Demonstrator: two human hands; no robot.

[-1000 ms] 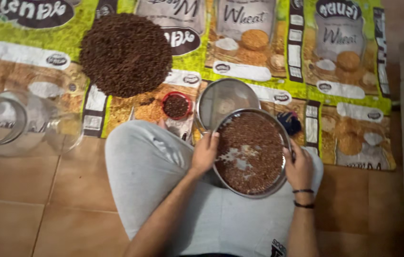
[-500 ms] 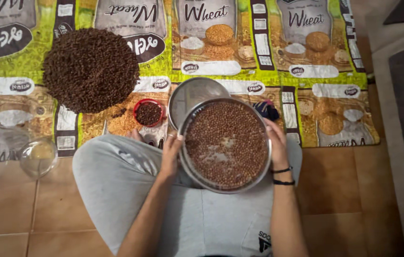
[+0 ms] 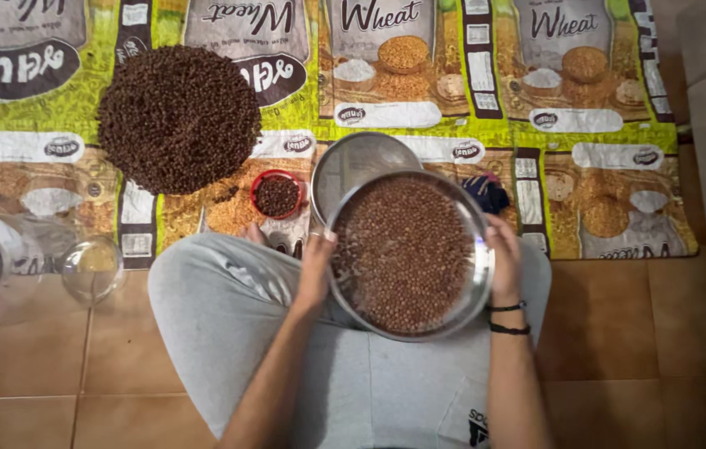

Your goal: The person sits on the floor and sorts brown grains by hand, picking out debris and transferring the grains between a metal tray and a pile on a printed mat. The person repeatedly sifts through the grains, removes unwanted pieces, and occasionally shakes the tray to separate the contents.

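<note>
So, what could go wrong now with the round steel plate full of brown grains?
The plate is held over the lap by only the left hand and right hand at its rim, so a tilt could spill grains onto the grey trousers. It might also bump the metal sieve just behind it.

Grey trousers (image 3: 228, 308), bare forearms, two dark bands on right wrist (image 3: 508, 318).

sack sheet (image 3: 486, 141) | flattened green-yellow grain-sack panels, spread on floor | white oval labels (image 3: 386, 115) | grain pictures
</note>
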